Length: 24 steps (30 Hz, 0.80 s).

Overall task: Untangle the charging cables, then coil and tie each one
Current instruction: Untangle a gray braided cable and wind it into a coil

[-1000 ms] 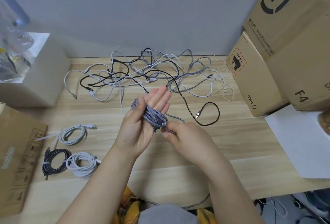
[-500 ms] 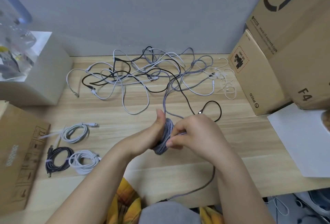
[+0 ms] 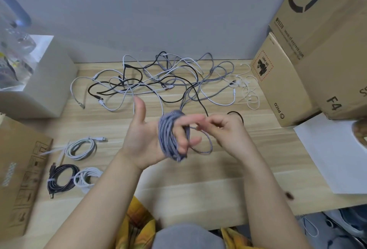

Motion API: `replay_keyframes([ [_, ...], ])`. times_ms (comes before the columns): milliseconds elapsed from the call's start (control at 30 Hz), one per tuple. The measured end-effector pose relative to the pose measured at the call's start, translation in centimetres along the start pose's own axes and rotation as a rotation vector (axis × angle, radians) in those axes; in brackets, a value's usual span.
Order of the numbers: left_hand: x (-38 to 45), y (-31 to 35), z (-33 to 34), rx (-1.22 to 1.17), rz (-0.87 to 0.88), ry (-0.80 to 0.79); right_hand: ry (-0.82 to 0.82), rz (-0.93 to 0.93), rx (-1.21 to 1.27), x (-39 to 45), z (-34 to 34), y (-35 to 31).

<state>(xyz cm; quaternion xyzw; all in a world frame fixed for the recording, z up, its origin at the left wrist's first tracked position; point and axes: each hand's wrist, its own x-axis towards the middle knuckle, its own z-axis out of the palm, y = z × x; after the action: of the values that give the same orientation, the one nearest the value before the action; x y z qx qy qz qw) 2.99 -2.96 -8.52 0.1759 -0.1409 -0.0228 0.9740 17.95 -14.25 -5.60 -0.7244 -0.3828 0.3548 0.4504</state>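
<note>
Head view: grey braided cable (image 3: 168, 133) wound around left hand (image 3: 147, 137) fingers, thumb raised; right hand (image 3: 226, 131) pinches cable's free loop.

I am holding my left hand (image 3: 147, 139) palm-up, thumb raised, fingers (image 3: 184, 141) spread; my right hand (image 3: 228, 129) is pinching, fingers curled.

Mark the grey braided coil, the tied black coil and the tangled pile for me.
grey braided coil (image 3: 168, 135), head view, wraps around the left-hand fingers.
tied black coil (image 3: 61, 178), head view, its loops.
tangled pile (image 3: 158, 82), head view, middle of the heap.
</note>
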Motion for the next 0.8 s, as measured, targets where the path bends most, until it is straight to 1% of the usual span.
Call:
replay_keyframes([
  [33, 0.4, -0.1, -0.1, -0.149, 0.104, -0.009, -0.04, 0.012, -0.044, 0.0, 0.6, 0.5],
  [100, 0.8, -0.1, -0.8, -0.296, 0.296, 0.087, -0.092, 0.047, -0.194, -0.1, 1.6, 1.5],
  [167, 0.8, 0.3, -0.9, -0.286, 0.445, 0.242, -0.191, 0.089, -0.339, -0.4, 2.2, 1.8],
  [200, 1.1, 0.4, -1.0, -0.229, 0.467, 0.349, -0.236, 0.094, -0.394, -0.6, 2.4, 1.7],
  [300, 1.4, 0.1, -1.1, 0.154, 0.418, 0.794, -0.311, 0.045, -0.596, -1.3, 2.7, 0.7],
  [333, 1.4, -0.1, -1.3, 0.26, 0.369, 0.878, -0.321, 0.029, -0.649, -1.5, 2.7, 0.3],
  [400, 1.4, -0.6, -1.0, 0.386, 0.202, 0.94, -0.331, 0.004, -0.726, -1.9, 2.8, -0.4],
  [467, 2.1, -1.2, -0.9, 0.439, 0.037, 0.993, -0.341, -0.022, -0.762, -2.1, 2.9, -1.1],
  [500, 2.4, -1.9, -0.7, 0.489, -0.031, 1.01, -0.34, -0.034, -0.755, -2.2, 2.8, -1.5],
  [567, 1.1, -3.1, -0.8, 0.626, -0.111, 0.933, -0.316, -0.051, -0.745, -2.2, 2.7, -2.2],
  [600, 0.6, -3.3, -0.9, 0.718, -0.202, 0.911, -0.291, -0.054, -0.736, -2.2, 2.5, -2.5],
  [667, 0.3, -2.9, -1.3, 0.856, -0.446, 0.852, -0.236, -0.05, -0.677, -2.1, 2.1, -2.7],
  [733, -1.1, -2.5, -1.2, 0.92, -0.55, 0.672, -0.169, -0.043, -0.581, -1.8, 1.6, -2.4],
  [800, -1.6, -2.4, -1.0, 0.905, -0.571, 0.51, -0.084, -0.051, -0.462, -1.5, 1.3, -1.7],
])
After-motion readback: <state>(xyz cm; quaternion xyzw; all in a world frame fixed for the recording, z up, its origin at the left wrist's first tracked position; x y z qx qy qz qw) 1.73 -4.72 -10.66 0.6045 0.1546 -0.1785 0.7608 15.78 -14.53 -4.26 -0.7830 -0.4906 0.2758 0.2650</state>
